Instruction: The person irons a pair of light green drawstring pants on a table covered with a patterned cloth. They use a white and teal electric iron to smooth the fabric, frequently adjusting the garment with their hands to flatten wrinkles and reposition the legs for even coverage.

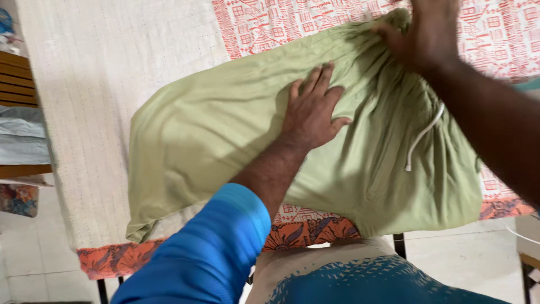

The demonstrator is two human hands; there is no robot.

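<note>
A light green garment point(214, 135) with a white drawstring point(423, 135) lies folded across a table covered by a white and orange patterned cloth point(107, 73). My left hand point(312, 110) presses flat on the middle of the garment, fingers spread. My right hand point(424, 31) grips a bunched far corner of the garment near the top edge of the view. My left sleeve is blue.
The table's near edge point(315, 231) has an orange floral border, right against my body. Wooden furniture with folded fabric point(19, 135) stands at the left. Pale floor tiles point(461, 253) show below the table at the right.
</note>
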